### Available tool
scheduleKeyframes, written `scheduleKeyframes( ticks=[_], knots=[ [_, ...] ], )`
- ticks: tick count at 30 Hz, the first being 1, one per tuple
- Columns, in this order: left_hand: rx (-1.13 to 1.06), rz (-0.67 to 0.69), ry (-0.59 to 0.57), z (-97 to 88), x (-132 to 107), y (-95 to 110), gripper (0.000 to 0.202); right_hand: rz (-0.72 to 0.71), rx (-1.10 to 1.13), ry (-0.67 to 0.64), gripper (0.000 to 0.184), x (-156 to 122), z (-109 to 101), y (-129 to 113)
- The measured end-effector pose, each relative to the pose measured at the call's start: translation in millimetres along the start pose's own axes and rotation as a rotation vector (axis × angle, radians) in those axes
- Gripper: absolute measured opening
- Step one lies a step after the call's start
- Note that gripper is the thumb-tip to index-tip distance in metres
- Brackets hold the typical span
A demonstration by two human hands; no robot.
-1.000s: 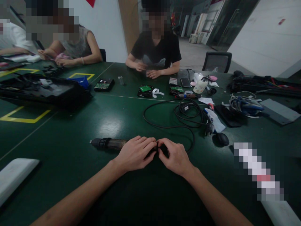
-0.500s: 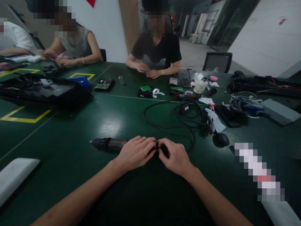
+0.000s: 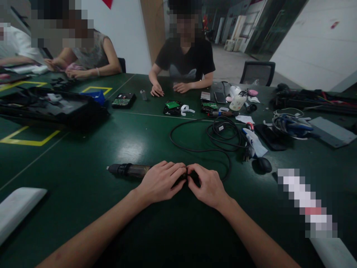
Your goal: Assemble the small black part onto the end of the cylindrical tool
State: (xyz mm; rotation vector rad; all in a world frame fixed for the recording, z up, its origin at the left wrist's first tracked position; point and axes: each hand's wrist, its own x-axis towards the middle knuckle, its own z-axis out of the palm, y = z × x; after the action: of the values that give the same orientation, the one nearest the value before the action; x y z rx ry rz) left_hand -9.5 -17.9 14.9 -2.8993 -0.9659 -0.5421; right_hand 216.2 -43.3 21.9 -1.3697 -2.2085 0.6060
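Note:
An electric screwdriver (image 3: 135, 170) lies on the green table, its bit pointing left. My left hand (image 3: 163, 180) is closed over its rear half and covers that part of the body. Thumb and fingertips of my right hand (image 3: 208, 184) pinch a small dark part at the screwdriver's back end, where the cable seems to meet it; the fingers hide most of this joint. A black power cable (image 3: 195, 151) runs out from behind my right hand and loops away to a coil further back.
Across the table a co-worker (image 3: 185, 61) sits near black units with green circuit boards (image 3: 173, 104). At right lie a computer mouse (image 3: 263, 165), a black slab (image 3: 270, 137) and a grey plate (image 3: 333, 131). A large black housing (image 3: 50, 111) stands at left.
My hands and the screwdriver stay almost still, with only a slight shift at the fingertips. The co-worker opposite has moved one hand apart from the other, onto the table.

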Motion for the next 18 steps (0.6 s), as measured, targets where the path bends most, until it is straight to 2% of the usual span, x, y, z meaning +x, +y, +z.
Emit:
scheduleKeyframes(
  ticks=[18],
  knots=[
    [-0.002, -0.029, 0.020, 1.0, -0.1, -0.1, 0.023, -0.012, -0.014, 0.028, 0.012, -0.1, 1.2, 0.1]
  ],
)
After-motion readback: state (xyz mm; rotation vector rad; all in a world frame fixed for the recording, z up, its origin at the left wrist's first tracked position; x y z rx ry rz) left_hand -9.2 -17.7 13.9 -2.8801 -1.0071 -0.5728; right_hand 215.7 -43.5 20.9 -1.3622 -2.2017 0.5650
